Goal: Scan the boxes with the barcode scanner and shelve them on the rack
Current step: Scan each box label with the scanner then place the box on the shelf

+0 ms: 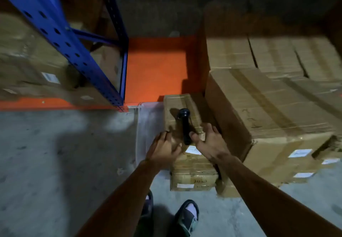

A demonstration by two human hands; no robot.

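Observation:
A black barcode scanner (185,125) lies on top of a small cardboard box (178,107) on the floor in front of me. My left hand (163,148) is at the box's near left corner, fingers curled against it. My right hand (209,142) is spread at the near right corner, its thumb touching the scanner's handle. A second small box (194,175) with white labels lies under the first. The rack (74,46) has blue uprights and an orange bottom shelf (157,70) with bare space.
A big cardboard box (268,118) stands right of the small ones, with more cartons (273,55) stacked behind it. Labelled boxes (27,66) fill the rack's left bay. Grey concrete floor (55,162) spreads to the left. My sandalled feet (185,216) are at the bottom.

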